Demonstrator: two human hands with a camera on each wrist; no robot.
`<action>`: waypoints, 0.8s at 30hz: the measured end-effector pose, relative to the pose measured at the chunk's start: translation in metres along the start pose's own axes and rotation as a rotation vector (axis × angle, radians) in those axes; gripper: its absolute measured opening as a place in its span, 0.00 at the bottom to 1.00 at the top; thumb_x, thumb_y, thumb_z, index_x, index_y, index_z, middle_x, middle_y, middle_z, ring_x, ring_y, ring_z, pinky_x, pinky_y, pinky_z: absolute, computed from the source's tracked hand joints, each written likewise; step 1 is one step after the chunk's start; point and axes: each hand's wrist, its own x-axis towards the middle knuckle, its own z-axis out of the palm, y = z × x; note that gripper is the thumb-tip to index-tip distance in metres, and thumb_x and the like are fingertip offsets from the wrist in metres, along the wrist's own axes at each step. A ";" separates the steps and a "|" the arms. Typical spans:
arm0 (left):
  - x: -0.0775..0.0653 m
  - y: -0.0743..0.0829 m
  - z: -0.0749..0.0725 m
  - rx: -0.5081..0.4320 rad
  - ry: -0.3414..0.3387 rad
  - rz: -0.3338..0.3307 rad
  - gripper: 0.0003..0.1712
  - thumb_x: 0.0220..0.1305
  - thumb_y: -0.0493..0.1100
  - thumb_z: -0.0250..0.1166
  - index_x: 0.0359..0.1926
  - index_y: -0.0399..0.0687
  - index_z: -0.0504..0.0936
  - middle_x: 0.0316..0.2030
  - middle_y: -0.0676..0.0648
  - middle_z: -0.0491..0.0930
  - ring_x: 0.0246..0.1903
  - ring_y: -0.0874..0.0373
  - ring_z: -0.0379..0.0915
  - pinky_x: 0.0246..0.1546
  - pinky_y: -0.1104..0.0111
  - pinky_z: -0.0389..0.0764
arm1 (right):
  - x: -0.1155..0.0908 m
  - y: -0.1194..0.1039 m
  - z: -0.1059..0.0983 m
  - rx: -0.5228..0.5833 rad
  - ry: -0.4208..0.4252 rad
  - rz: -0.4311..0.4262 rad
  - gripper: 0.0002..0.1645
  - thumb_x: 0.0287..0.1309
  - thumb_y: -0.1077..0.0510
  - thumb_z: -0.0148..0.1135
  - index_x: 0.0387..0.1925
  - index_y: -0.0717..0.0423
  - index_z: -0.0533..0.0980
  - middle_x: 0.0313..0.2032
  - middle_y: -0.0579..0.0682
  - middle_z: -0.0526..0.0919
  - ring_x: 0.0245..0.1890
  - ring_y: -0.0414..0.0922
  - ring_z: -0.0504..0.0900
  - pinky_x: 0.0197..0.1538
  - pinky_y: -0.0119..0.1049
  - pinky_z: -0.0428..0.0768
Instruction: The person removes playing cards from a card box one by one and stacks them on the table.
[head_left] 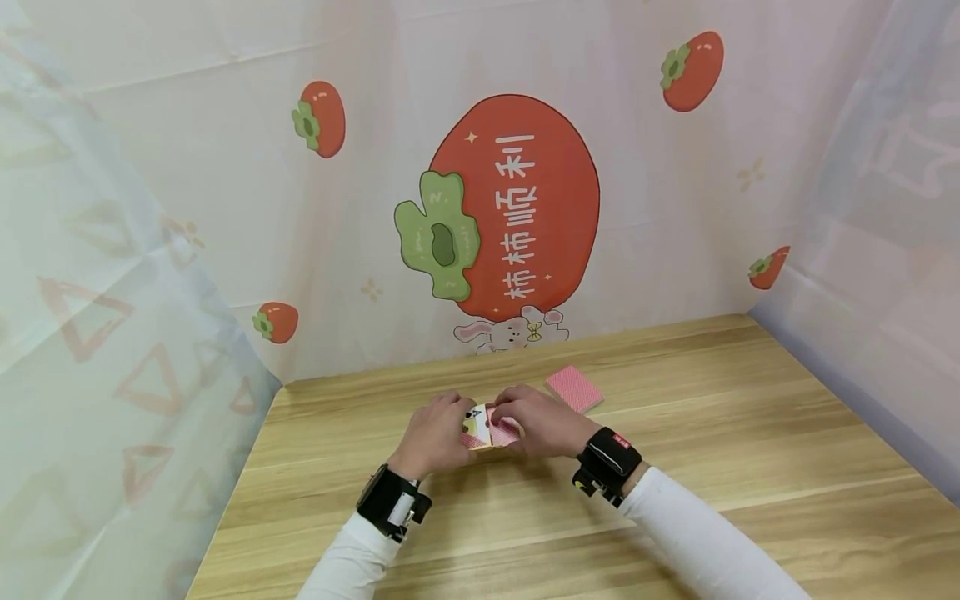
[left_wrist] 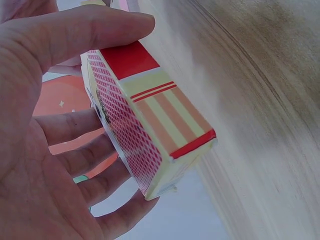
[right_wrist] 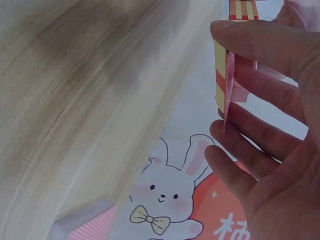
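A small playing card box [head_left: 477, 427], showing an ace on its face and red patterned parts, is held between both hands above the table. My left hand [head_left: 433, 435] grips one end: in the left wrist view its thumb lies on the striped narrow side [left_wrist: 167, 120] and the fingers curl behind. At the other end, my right hand [head_left: 547, 422] pinches the box's flap [right_wrist: 229, 82] between thumb and fingers. Whether cards are inside the box is hidden. Behind the right hand lies a deck of red-backed playing cards [head_left: 574, 388] on the table.
The wooden table [head_left: 675, 517] meets a pale cloth backdrop [head_left: 360, 208] printed with persimmons and a rabbit. Cloth walls also stand along the left and right sides. Each wrist wears a black strap with a small camera.
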 end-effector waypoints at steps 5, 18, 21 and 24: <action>0.000 0.001 0.000 -0.005 -0.013 -0.008 0.37 0.40 0.49 0.82 0.54 0.43 0.82 0.42 0.47 0.77 0.40 0.53 0.73 0.37 0.56 0.78 | -0.002 0.001 -0.001 -0.017 0.004 -0.025 0.19 0.49 0.56 0.80 0.44 0.53 0.85 0.53 0.51 0.81 0.55 0.49 0.78 0.55 0.45 0.79; -0.005 -0.013 0.000 -0.005 0.007 -0.067 0.36 0.39 0.41 0.78 0.54 0.39 0.82 0.42 0.44 0.80 0.39 0.52 0.76 0.30 0.60 0.77 | -0.016 0.019 -0.018 -0.053 0.030 0.037 0.13 0.53 0.59 0.76 0.42 0.54 0.87 0.48 0.52 0.81 0.47 0.47 0.80 0.51 0.42 0.81; -0.006 -0.016 0.001 -0.007 0.010 -0.077 0.35 0.39 0.42 0.79 0.53 0.39 0.82 0.41 0.44 0.79 0.37 0.52 0.75 0.31 0.59 0.77 | -0.018 0.026 -0.020 -0.042 0.046 0.091 0.14 0.52 0.59 0.77 0.42 0.55 0.87 0.47 0.53 0.81 0.45 0.48 0.79 0.51 0.43 0.80; -0.006 -0.017 0.002 -0.009 0.001 -0.088 0.35 0.39 0.43 0.78 0.53 0.39 0.82 0.41 0.44 0.79 0.38 0.51 0.75 0.32 0.57 0.77 | -0.019 0.035 -0.020 -0.031 0.086 0.174 0.16 0.50 0.58 0.78 0.43 0.56 0.87 0.46 0.53 0.81 0.42 0.48 0.79 0.48 0.44 0.80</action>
